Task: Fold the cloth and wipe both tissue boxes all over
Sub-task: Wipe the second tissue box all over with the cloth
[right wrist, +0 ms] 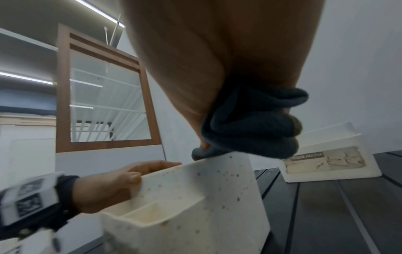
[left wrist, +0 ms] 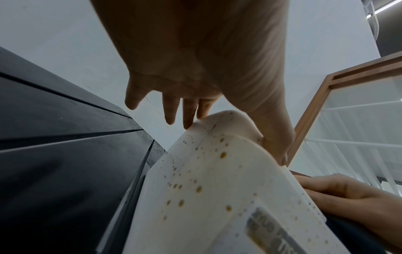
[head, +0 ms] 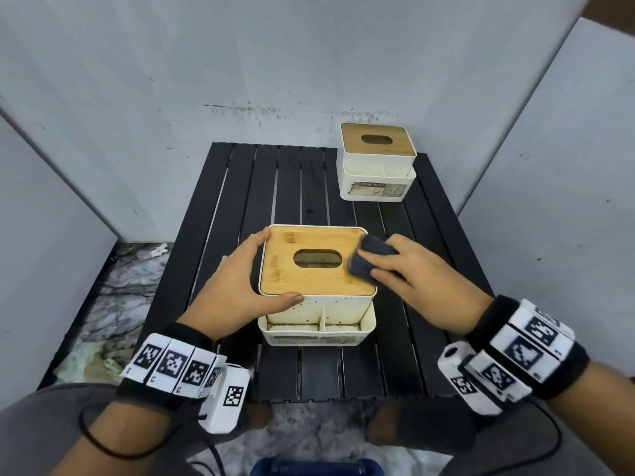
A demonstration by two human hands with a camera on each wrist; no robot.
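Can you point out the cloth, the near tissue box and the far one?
cloth point(head: 372, 261), head view, its dark folded top.
near box point(head: 316, 269), head view, its wooden lid.
far box point(head: 376, 140), head view, its wooden lid.

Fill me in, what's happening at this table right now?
A person is wiping a tissue box. The right hand grips a folded dark cloth and presses it on the right side of the near tissue box's wooden lid. The left hand steadies that box at its left edge, thumb on the front rim. Brown spots show on its white sides. The second tissue box stands untouched at the far right of the black slatted table.
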